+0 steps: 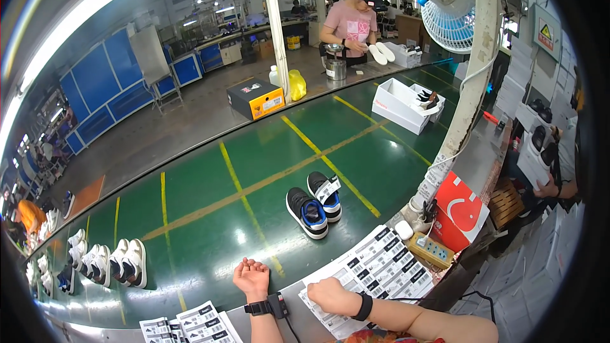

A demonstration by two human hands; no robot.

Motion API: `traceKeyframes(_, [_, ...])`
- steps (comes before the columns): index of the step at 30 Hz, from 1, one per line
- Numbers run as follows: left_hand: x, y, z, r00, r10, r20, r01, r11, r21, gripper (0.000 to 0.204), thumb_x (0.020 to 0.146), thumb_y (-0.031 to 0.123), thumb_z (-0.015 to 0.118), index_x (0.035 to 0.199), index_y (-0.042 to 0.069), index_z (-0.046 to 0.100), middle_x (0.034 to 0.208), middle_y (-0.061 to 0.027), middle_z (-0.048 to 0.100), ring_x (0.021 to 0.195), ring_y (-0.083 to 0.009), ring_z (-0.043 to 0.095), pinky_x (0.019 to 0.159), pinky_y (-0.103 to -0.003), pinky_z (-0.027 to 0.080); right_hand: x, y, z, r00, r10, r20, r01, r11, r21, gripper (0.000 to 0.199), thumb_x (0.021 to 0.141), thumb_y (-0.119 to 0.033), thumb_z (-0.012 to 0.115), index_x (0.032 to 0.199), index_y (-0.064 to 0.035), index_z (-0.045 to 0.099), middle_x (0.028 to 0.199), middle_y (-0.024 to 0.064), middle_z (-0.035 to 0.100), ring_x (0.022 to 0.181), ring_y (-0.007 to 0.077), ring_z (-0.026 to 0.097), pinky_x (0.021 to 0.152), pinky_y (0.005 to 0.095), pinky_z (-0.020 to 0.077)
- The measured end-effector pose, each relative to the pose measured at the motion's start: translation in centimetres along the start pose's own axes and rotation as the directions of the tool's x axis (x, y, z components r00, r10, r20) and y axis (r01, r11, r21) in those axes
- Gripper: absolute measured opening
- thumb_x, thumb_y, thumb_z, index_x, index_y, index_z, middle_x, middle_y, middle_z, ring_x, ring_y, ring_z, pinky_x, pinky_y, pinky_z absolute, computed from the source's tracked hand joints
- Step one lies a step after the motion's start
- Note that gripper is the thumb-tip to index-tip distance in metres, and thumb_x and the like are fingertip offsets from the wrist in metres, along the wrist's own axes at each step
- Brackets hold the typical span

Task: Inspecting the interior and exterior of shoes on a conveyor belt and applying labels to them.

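My left hand [251, 277] rests at the near edge of the green conveyor belt [210, 184], fingers loosely curled, holding nothing. My right hand [327, 293] lies closed on a sheet of black-and-white labels [381, 267] on the grey ledge. A pair of black and blue shoes [314, 203] sits on the belt a little beyond my hands, one with a white tag on it.
Pairs of white shoes [127, 262] line the belt at left. More label sheets [190, 325] lie near my left forearm. An open white box [406, 105], a black and orange box [256, 99], a red box [462, 209], a power strip [431, 249], a fan [445, 0], a person at the far side [352, 22].
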State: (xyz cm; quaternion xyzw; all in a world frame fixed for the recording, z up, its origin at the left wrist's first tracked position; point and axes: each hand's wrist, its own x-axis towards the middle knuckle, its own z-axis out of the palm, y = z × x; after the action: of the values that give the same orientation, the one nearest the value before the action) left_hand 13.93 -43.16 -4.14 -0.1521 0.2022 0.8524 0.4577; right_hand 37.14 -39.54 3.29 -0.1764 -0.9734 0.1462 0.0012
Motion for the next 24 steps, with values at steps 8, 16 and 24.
traceKeyframes(8, [-0.2, -0.1, 0.3, 1.000, 0.005, 0.009, -0.005, 1.000, 0.000, 0.016, 0.081, 0.026, 0.056, 0.089, 0.012, 0.055, 0.077, 0.0003, 0.052, 0.067, -0.0148, 0.044, 0.065, -0.032, 0.037, 0.1, 0.0, -0.4, 1.000, -0.008, 0.011, 0.008, 1.000, -0.011, 0.018, 0.063, -0.003, 0.063, 0.079, 0.0024, 0.059, 0.070, 0.0163, 0.064, 0.066, 0.0327, 0.067, 0.055, 0.0408, 0.0516])
traceKeyframes(16, [-0.7, -0.1, 0.6, 0.992, -0.030, 0.120, 0.036, 0.998, -0.043, 0.026, 0.081, 0.032, 0.057, 0.096, 0.011, 0.055, 0.082, -0.0040, 0.054, 0.072, -0.0186, 0.048, 0.068, -0.035, 0.039, 0.1, -0.2, -1.0, 1.000, -0.013, 0.018, 0.013, 1.000, -0.017, 0.020, 0.061, -0.003, 0.064, 0.079, 0.0025, 0.057, 0.068, 0.0173, 0.065, 0.064, 0.0332, 0.067, 0.055, 0.0408, 0.0518])
traceKeyframes(24, [-0.5, 0.4, -0.1, 0.995, 0.044, 0.093, -0.027, 0.984, -0.177, 0.025, 0.079, 0.032, 0.059, 0.094, 0.012, 0.055, 0.081, -0.0014, 0.053, 0.071, -0.0167, 0.045, 0.068, -0.034, 0.037, 0.1, -0.3, -1.2, 0.999, -0.035, 0.001, 0.035, 0.999, -0.027, 0.021, 0.060, -0.003, 0.064, 0.079, 0.0018, 0.057, 0.068, 0.0170, 0.065, 0.064, 0.0328, 0.067, 0.054, 0.0404, 0.0519])
